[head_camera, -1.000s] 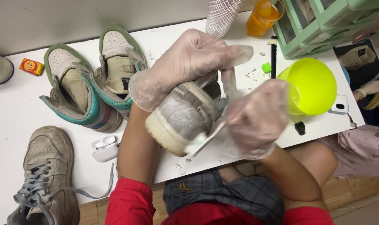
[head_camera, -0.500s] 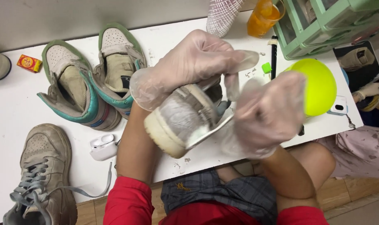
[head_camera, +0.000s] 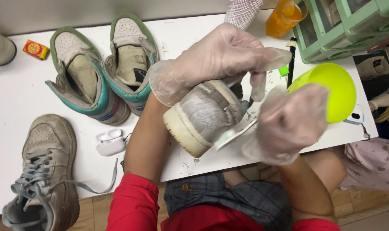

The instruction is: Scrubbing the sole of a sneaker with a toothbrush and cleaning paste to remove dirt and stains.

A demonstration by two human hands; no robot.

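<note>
While the gloved left hand (head_camera: 215, 60) clamps the dirty grey sneaker (head_camera: 203, 117) sole-outward, steadying it, the gloved right hand (head_camera: 288, 124) grips a brush (head_camera: 228, 137) against its sole; bristles hidden.

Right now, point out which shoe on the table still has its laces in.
The worn grey sneaker at the table's near left edge: grey laces run through its eyelets. The two teal-trimmed sneakers behind it show bare tongues, no laces.

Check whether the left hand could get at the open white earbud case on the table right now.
Probably not: the left hand is gripping the dirty grey sneaker. The open white earbud case lies uncovered beside that forearm.
</note>
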